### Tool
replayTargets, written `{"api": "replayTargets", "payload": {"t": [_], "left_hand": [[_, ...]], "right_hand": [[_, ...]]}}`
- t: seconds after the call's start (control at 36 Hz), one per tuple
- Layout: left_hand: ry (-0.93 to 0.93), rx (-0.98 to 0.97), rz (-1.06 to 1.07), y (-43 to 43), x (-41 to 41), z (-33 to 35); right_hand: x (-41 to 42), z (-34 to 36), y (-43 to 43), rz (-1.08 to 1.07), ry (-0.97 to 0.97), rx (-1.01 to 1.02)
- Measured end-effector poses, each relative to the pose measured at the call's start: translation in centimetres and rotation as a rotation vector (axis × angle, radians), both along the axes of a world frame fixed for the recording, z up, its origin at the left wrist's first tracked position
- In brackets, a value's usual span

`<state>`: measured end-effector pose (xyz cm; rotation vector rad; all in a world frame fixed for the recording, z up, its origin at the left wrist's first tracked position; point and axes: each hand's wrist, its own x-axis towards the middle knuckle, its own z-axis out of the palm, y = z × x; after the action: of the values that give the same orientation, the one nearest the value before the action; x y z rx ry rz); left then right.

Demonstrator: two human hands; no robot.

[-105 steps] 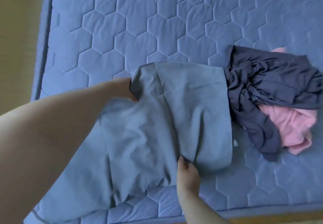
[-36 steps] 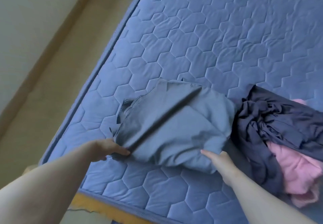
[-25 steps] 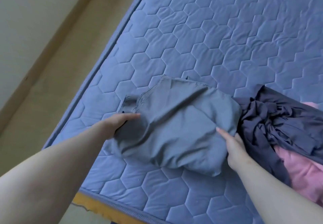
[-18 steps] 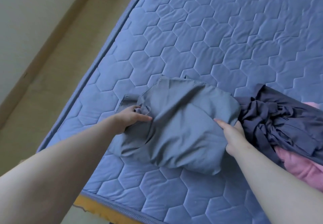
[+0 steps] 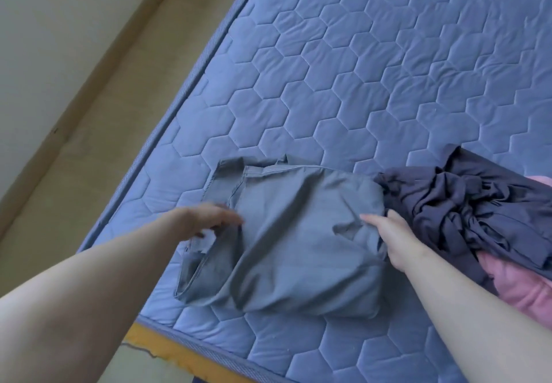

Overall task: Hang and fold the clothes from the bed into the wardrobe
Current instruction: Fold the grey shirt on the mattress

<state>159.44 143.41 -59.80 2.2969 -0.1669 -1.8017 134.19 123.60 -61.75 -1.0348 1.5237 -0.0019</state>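
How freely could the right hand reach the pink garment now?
Probably yes: the right hand is near, and part of the pink garment lies bare beside its forearm; the navy heap covers the rest.

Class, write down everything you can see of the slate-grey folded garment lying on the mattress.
The slate-grey cotton-looking garment lies folded into a wrinkled rectangle near the corner of the blue hexagon-quilted mattress. A stitched hem runs along its far edge; loose flaps stick out left. The blurred left hand touches its left side; the right hand presses its right edge, which abuts crumpled dark navy clothing.
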Motion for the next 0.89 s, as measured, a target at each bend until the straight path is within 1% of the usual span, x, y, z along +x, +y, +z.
{"api": "replayTargets", "payload": {"t": [0.06,0.08,0.14,0.22,0.28,0.31,0.36,0.39,0.42,0.44,0.47,0.5,0.56,0.64,0.69,0.75,0.81,0.86,0.89], "left_hand": [[-0.013,-0.162,0.225,-1.1,-0.7,-0.8],[-0.023,-0.198,0.260,-1.6,-1.2,-1.1],[-0.048,-0.237,0.221,-2.4,-2.3,-1.3],[-0.052,-0.353,0.231,-3.3,-3.1,-0.9],[-0.135,-0.437,0.291,-3.5,-2.5,-0.5],[-0.220,-0.461,0.319,-3.5,-2.0,-0.4],[-0.459,-0.430,0.280,-3.1,-0.3,-0.7],[-0.560,-0.357,0.208,-2.7,0.5,-1.1],[-0.607,-0.265,0.103,-2.2,1.2,-1.5],[-0.614,-0.176,-0.005,-1.8,1.6,-1.8],[-0.614,-0.117,-0.068,-1.3,1.9,-2.1],[-0.599,-0.079,-0.071,-0.9,2.0,-2.3],[-0.522,-0.056,0.039,-0.2,1.6,-2.8],[-0.316,-0.048,0.217,1.0,0.5,-3.7],[-0.173,-0.054,0.272,1.8,-0.6,-4.0],[-0.058,-0.062,0.256,2.2,-1.5,-3.7],[0.033,-0.074,0.195,2.5,-2.1,-3.7],[0.047,-0.105,0.143,2.4,-2.5,-3.5],[0.014,-0.115,0.134,2.1,-2.6,-3.3]], "right_hand": [[0.3,-0.2,0.2,-0.029,-0.045,-0.030],[0.4,-0.5,0.2,-0.012,-0.048,-0.045],[0.5,-0.6,0.3,0.027,-0.052,-0.069],[1.2,0.6,0.5,-0.027,-0.164,-0.065],[1.5,1.2,0.2,-0.091,-0.250,-0.040],[1.5,1.1,-0.1,-0.118,-0.268,-0.038],[1.2,0.5,-0.5,-0.141,-0.202,-0.065],[0.9,0.0,-0.6,-0.119,-0.112,-0.095],[0.6,-0.6,-0.7,-0.077,-0.003,-0.127],[0.4,-0.9,-0.6,-0.031,0.096,-0.150],[0.1,-1.3,-0.4,-0.004,0.168,-0.162],[0.0,-1.4,-0.2,-0.008,0.186,-0.149],[-0.4,-1.5,0.6,-0.047,0.127,-0.083],[-0.9,-1.5,2.0,-0.060,0.037,0.052],[-1.2,-1.7,2.8,-0.040,0.032,0.100],[-1.4,-1.8,3.3,-0.025,0.030,0.116],[-1.4,-1.7,3.9,-0.010,0.026,0.124],[-1.4,-1.6,4.4,0.012,0.030,0.135],[-1.3,-1.4,4.7,0.017,0.030,0.148]]}}
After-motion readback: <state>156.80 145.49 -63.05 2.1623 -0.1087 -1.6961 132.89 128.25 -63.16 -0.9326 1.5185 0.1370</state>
